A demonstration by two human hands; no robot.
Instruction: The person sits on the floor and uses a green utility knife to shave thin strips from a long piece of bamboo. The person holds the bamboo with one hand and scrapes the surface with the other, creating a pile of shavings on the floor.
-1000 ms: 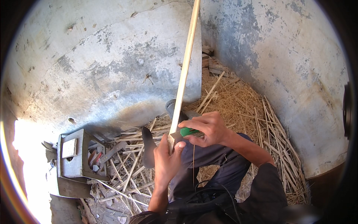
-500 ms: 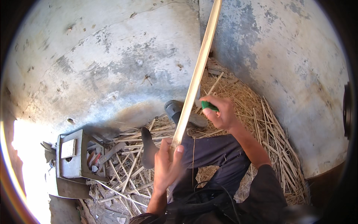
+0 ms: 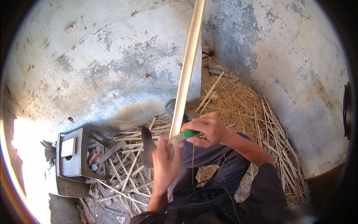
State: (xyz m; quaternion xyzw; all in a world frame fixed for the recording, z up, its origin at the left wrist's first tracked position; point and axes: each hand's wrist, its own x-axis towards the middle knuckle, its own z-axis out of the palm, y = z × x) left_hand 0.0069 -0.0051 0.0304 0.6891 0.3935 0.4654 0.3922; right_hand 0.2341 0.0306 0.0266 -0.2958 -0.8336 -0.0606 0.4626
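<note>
A long, pale split bamboo strip (image 3: 188, 67) rises from my lap to the top of the picture, its hollow side showing. Around its lower end my left hand (image 3: 166, 164) is closed, thumb on one side and fingers on the other. My right hand (image 3: 210, 130) grips a knife by its green handle (image 3: 191, 133). The short, wide blade (image 3: 179, 137) lies against the strip just above my left thumb. Whether the edge has bitten into the bamboo, I cannot tell.
Thin split sticks (image 3: 128, 175) litter the floor to the left, with more along the right wall. Dry shavings (image 3: 238, 100) heap in the corner. An old wooden box (image 3: 71, 156) with odds and ends stands at left. Dark shoes (image 3: 149, 147) and worn walls (image 3: 112, 56) surround the strip.
My right hand has come down and left, bringing the knife blade onto the strip near my left hand. The strip's upper end has swung leftward.
</note>
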